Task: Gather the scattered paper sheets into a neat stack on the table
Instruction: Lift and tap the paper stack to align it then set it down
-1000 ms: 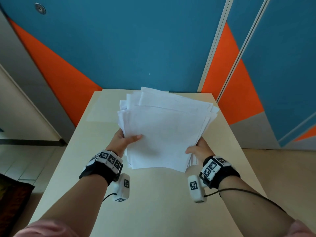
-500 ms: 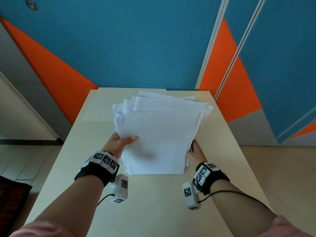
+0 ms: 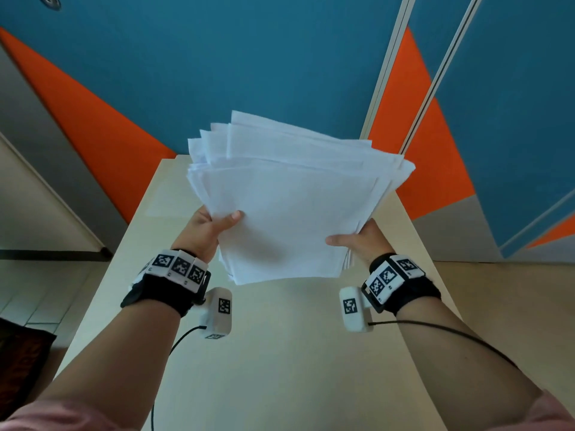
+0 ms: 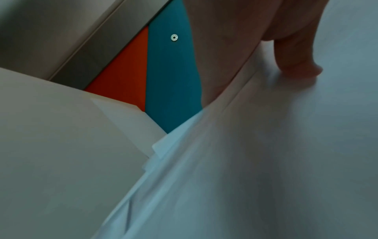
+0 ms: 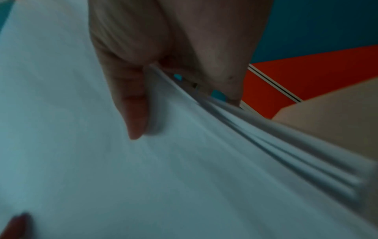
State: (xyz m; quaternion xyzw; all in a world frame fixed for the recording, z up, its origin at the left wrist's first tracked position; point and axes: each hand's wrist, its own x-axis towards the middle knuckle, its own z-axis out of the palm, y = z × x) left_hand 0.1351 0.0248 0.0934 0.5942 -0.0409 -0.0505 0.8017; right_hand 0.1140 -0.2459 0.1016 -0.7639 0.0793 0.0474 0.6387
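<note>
I see the paper sheets (image 3: pixel 289 213) gathered into one loose bundle in the middle of the head view, lifted clear of the table (image 3: pixel 280 353); their far edges fan out unevenly toward the upper centre of the frame, overlapping the blue and orange wall (image 3: pixel 249 57) behind; the near edge hangs above the bare tabletop in the lower half of the picture.

My left hand (image 3: pixel 205 231) grips the bundle's left edge, left of centre in the frame, thumb laid over the top sheet and the fingers hidden under the stack; in the left wrist view that thumb (image 4: pixel 296 53) presses down on the white surface at upper right, and several staggered sheet corners show below it near the middle of the frame.

My right hand (image 3: pixel 361 241) pinches the right edge, right of centre, thumb pointing inward across the top sheet; in the right wrist view the thumb (image 5: pixel 131 103) lies on top of the paper while the fingers (image 5: pixel 214 48) curl beneath, with the layered edges of the sheets running from the grip down to the lower right.

Both wrists wear black bands (image 3: pixel 168 290) with coded marker tiles; a floor mat (image 3: pixel 18 362) darkens the lower left corner.
</note>
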